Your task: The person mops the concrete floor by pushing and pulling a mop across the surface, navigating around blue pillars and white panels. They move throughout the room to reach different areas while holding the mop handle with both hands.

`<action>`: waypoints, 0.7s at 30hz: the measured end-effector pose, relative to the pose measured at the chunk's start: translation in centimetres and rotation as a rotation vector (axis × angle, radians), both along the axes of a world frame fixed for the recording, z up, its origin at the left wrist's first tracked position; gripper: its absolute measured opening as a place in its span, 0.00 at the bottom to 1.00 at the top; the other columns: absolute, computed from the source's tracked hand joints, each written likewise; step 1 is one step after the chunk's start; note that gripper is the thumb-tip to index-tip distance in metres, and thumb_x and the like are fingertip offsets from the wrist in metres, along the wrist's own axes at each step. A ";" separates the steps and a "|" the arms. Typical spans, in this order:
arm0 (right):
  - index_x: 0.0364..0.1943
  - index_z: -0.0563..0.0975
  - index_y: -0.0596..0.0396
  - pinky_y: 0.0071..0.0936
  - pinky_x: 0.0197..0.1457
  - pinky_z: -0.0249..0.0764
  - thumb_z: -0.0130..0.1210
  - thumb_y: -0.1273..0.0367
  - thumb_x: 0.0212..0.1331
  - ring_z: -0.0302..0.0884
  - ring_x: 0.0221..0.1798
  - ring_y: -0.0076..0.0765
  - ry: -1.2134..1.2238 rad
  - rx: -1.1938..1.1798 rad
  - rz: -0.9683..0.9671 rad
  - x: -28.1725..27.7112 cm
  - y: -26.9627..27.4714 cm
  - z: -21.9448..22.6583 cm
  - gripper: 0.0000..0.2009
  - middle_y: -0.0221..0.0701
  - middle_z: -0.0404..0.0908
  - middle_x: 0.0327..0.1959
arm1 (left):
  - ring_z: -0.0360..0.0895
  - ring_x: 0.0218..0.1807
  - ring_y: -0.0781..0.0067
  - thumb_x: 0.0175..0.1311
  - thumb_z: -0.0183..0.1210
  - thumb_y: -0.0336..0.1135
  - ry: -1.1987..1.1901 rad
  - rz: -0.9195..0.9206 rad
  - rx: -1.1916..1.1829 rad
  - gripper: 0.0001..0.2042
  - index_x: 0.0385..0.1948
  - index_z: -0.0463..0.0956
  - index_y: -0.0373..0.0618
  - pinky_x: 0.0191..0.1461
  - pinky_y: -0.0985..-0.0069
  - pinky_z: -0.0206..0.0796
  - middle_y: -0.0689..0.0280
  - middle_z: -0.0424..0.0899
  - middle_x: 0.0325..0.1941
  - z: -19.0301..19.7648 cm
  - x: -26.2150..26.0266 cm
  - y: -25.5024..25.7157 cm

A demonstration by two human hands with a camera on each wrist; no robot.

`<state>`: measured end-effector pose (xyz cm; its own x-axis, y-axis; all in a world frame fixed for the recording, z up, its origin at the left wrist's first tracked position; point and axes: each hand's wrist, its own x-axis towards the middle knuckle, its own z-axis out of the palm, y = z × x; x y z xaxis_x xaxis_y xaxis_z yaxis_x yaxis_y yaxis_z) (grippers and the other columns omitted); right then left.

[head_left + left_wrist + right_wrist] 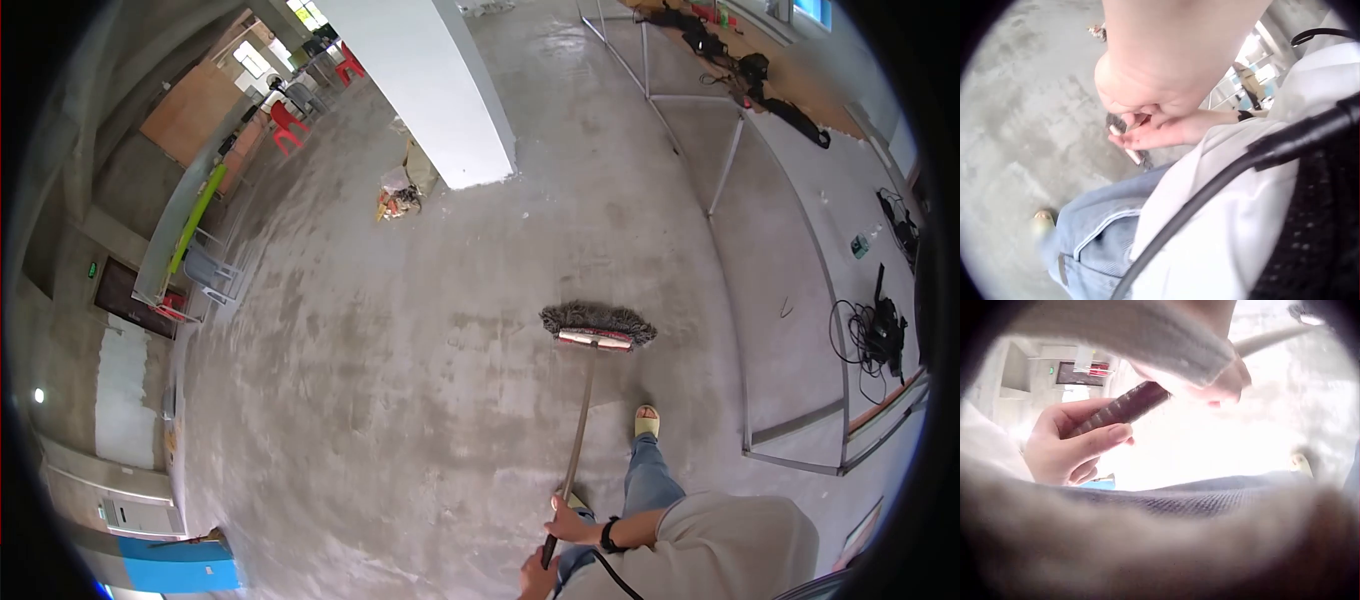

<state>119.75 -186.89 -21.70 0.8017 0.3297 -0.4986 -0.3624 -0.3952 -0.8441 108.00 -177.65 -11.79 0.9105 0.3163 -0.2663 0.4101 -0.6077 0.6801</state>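
mid-sweep: my left hand (537, 577) and right hand (570, 520) both clamp the long brown broom handle (578, 430); its grey bristle head (598, 322) rests on the concrete floor (400, 400) ahead. next, i judge, a steady push.

bare concrete floor (400, 380), white pillar (440, 90), red chairs (288, 125), bright windows (250, 58)

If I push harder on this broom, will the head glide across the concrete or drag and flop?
The broom head's soft, splayed fringe probably drags and bends rather than glides. Its long thin handle may flex slightly. With the left hand and right hand both gripping high, the wide head could twist sideways.
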 end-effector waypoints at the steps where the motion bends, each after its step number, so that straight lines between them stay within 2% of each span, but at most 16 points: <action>1: 0.67 0.55 0.58 0.39 0.37 0.73 0.60 0.67 0.43 0.78 0.35 0.47 0.099 -0.038 0.026 0.2 -0.8 0.3 0.42 0.46 0.76 0.31 | 0.77 0.41 0.42 0.57 0.62 0.38 0.099 0.009 -0.082 0.17 0.47 0.76 0.43 0.44 0.56 0.69 0.49 0.81 0.35 0.6 0.3 -1.1; 2: 0.67 0.56 0.56 0.39 0.37 0.72 0.60 0.68 0.42 0.78 0.36 0.47 0.207 -0.082 0.052 0.3 -2.0 0.6 0.41 0.46 0.76 0.33 | 0.78 0.41 0.43 0.55 0.61 0.37 0.096 0.038 -0.064 0.17 0.48 0.76 0.45 0.43 0.55 0.69 0.48 0.80 0.34 -0.7 -0.3 -2.5; 3: 0.67 0.57 0.52 0.39 0.40 0.74 0.59 0.68 0.43 0.78 0.39 0.47 0.285 -0.134 0.051 0.5 -2.9 -0.3 0.41 0.47 0.76 0.39 | 0.78 0.40 0.44 0.56 0.62 0.42 0.212 0.036 -0.027 0.19 0.48 0.76 0.46 0.42 0.55 0.69 0.50 0.81 0.34 -1.0 0.6 -3.7; 4: 0.67 0.57 0.52 0.39 0.41 0.74 0.59 0.69 0.44 0.79 0.39 0.48 0.202 -0.072 0.021 1.4 -4.2 0.3 0.40 0.47 0.76 0.40 | 0.79 0.38 0.46 0.56 0.62 0.47 0.342 0.028 0.008 0.21 0.49 0.75 0.47 0.41 0.55 0.70 0.52 0.81 0.33 -0.5 1.6 -4.9; 5: 0.67 0.57 0.52 0.40 0.42 0.75 0.58 0.69 0.45 0.79 0.39 0.48 0.121 -0.018 -0.006 3.5 -6.4 1.5 0.39 0.47 0.77 0.41 | 0.79 0.38 0.46 0.57 0.62 0.46 0.347 0.027 0.016 0.21 0.50 0.75 0.47 0.41 0.56 0.70 0.53 0.81 0.33 -0.8 2.7 -6.6; 6: 0.68 0.57 0.50 0.39 0.42 0.75 0.59 0.68 0.46 0.79 0.39 0.48 0.067 -0.005 -0.014 4.7 -8.2 0.2 0.39 0.47 0.77 0.42 | 0.79 0.38 0.47 0.58 0.62 0.45 0.344 0.032 0.021 0.22 0.52 0.74 0.47 0.41 0.56 0.70 0.53 0.81 0.34 -1.1 4.4 -8.6; 9: 0.67 0.59 0.45 0.36 0.45 0.76 0.62 0.66 0.49 0.80 0.42 0.46 -0.004 0.036 0.043 12.9 -13.5 -0.9 0.37 0.47 0.78 0.47 | 0.79 0.39 0.45 0.57 0.62 0.41 0.293 0.072 -0.034 0.22 0.53 0.74 0.43 0.41 0.57 0.70 0.51 0.80 0.33 -1.1 13.1 -13.3; 11: 0.65 0.64 0.44 0.38 0.51 0.73 0.63 0.61 0.47 0.77 0.49 0.50 0.195 0.070 0.014 20.8 -15.6 -0.4 0.36 0.45 0.78 0.46 | 0.79 0.40 0.44 0.56 0.62 0.39 0.167 0.058 -0.051 0.21 0.51 0.75 0.40 0.41 0.58 0.70 0.48 0.81 0.35 -2.4 20.1 -14.6; 13: 0.64 0.66 0.42 0.37 0.52 0.72 0.61 0.56 0.51 0.78 0.49 0.47 0.049 0.032 -0.063 27.8 -16.4 -2.1 0.33 0.43 0.78 0.46 | 0.79 0.41 0.43 0.57 0.61 0.39 0.107 -0.007 -0.077 0.21 0.51 0.75 0.39 0.43 0.57 0.70 0.47 0.82 0.38 -1.8 29.1 -15.3; 14: 0.64 0.67 0.41 0.36 0.50 0.74 0.59 0.53 0.53 0.79 0.45 0.44 -0.189 0.021 -0.209 30.6 -16.5 -2.5 0.32 0.41 0.79 0.45 | 0.79 0.43 0.42 0.57 0.61 0.39 0.126 -0.042 -0.077 0.21 0.51 0.75 0.38 0.45 0.56 0.70 0.46 0.82 0.40 -1.1 33.8 -15.7; 15: 0.65 0.65 0.39 0.31 0.40 0.75 0.60 0.57 0.57 0.80 0.35 0.32 -0.133 0.010 -0.290 33.9 -16.5 -2.4 0.30 0.32 0.81 0.38 | 0.80 0.40 0.43 0.56 0.61 0.38 0.107 -0.092 -0.036 0.19 0.48 0.77 0.38 0.43 0.56 0.70 0.47 0.82 0.36 -0.9 38.4 -16.1; 16: 0.64 0.66 0.39 0.27 0.38 0.75 0.57 0.60 0.61 0.79 0.33 0.28 0.066 0.222 -0.360 36.4 -16.9 -2.2 0.27 0.29 0.81 0.35 | 0.81 0.38 0.44 0.56 0.61 0.38 0.104 -0.134 0.010 0.17 0.45 0.78 0.38 0.42 0.56 0.70 0.48 0.83 0.33 -0.7 42.4 -16.3; 17: 0.64 0.66 0.38 0.23 0.35 0.73 0.55 0.62 0.63 0.76 0.31 0.21 0.394 0.592 -0.449 39.2 -18.2 2.1 0.24 0.27 0.80 0.34 | 0.81 0.37 0.44 0.56 0.61 0.37 0.096 -0.150 0.012 0.15 0.42 0.79 0.38 0.40 0.56 0.70 0.48 0.83 0.31 0.1 46.4 -16.5; 18: 0.65 0.66 0.37 0.23 0.35 0.73 0.52 0.63 0.66 0.75 0.31 0.17 0.446 0.566 -0.367 41.4 -18.8 4.1 0.23 0.25 0.80 0.35 | 0.81 0.35 0.45 0.56 0.60 0.37 0.088 -0.160 0.015 0.13 0.38 0.80 0.39 0.38 0.56 0.70 0.49 0.83 0.29 1.0 50.1 -16.8; 20: 0.66 0.65 0.37 0.24 0.37 0.74 0.50 0.63 0.66 0.76 0.37 0.21 0.505 0.584 -0.354 44.0 -19.1 7.9 0.23 0.26 0.79 0.41 | 0.80 0.27 0.59 0.54 0.60 0.34 0.082 -0.094 -0.044 0.10 0.34 0.80 0.39 0.34 0.64 0.69 0.50 0.82 0.26 2.4 55.0 -17.7; 21: 0.66 0.65 0.37 0.24 0.37 0.74 0.50 0.63 0.66 0.76 0.37 0.21 0.489 0.583 -0.360 45.1 -19.2 9.1 0.23 0.26 0.79 0.41 | 0.80 0.27 0.59 0.54 0.60 0.34 0.069 -0.103 -0.047 0.10 0.34 0.80 0.39 0.34 0.64 0.69 0.50 0.82 0.26 1.6 56.6 -18.1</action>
